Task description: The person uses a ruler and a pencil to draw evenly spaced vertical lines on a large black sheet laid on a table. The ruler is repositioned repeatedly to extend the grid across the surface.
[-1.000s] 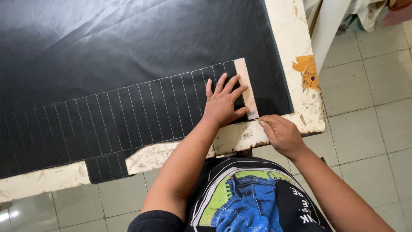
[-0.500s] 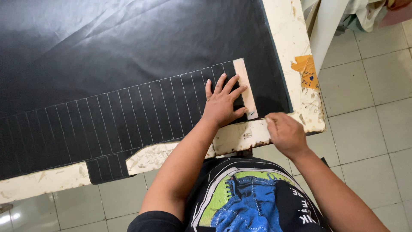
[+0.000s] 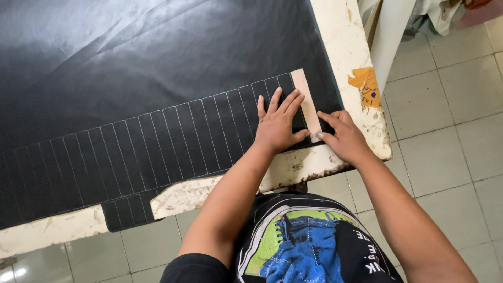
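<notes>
Currently, my left hand [image 3: 276, 126] lies flat with all fingers spread, palm pressing down on the black leather-like sheet [image 3: 157, 68] just left of the narrow pale wooden template strip [image 3: 307, 104]; thumb and finger edges touch the strip's left side. It pins rather than grasps.

My right hand [image 3: 343, 137] sits at the strip's near end, fingers drawn together in a pinch. Something small and pale shows at the fingertips, probably a marking tool, but I cannot tell its kind.

Key relation: the strip's long axis runs from near me away toward the far side, tilted slightly left, parallel to the ruled white lines [image 3: 157, 144]. The strip lies between my 2 hands, at the sheet's right margin, touching the last drawn line. The right hand is nearer the strip's free right edge; that edge faces the bare table rim.

Counts: 1 strip, 1 sheet, 2 hands. Roughly 20 ruled bands in a row across the sheet; exact count uncertain at the left.

The sheet covers a worn cream-painted table [image 3: 335, 42], with 1 orange scrap of tape [image 3: 367, 84] on its right edge.
</notes>
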Action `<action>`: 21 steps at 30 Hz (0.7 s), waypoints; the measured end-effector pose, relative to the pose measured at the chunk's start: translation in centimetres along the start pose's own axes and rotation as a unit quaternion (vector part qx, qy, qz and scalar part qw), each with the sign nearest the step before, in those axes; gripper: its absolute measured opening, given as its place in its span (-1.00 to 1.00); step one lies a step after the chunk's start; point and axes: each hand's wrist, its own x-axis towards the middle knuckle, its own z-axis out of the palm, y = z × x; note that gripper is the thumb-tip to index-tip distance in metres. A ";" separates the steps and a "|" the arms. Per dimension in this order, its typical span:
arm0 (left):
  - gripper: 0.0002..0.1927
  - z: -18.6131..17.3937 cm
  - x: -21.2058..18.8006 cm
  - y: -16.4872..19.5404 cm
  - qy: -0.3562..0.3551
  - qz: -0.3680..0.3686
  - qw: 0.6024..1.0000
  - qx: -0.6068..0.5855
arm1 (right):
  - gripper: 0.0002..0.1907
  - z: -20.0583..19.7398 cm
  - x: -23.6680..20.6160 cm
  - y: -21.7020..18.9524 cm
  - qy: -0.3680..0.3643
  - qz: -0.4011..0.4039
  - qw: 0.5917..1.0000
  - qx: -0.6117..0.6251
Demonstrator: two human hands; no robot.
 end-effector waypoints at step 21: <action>-0.17 0.8 -0.3 -1.0 0.023 0.028 0.999 -0.019 | -0.37 0.2 -0.2 0.5 -0.026 0.000 0.999 -0.035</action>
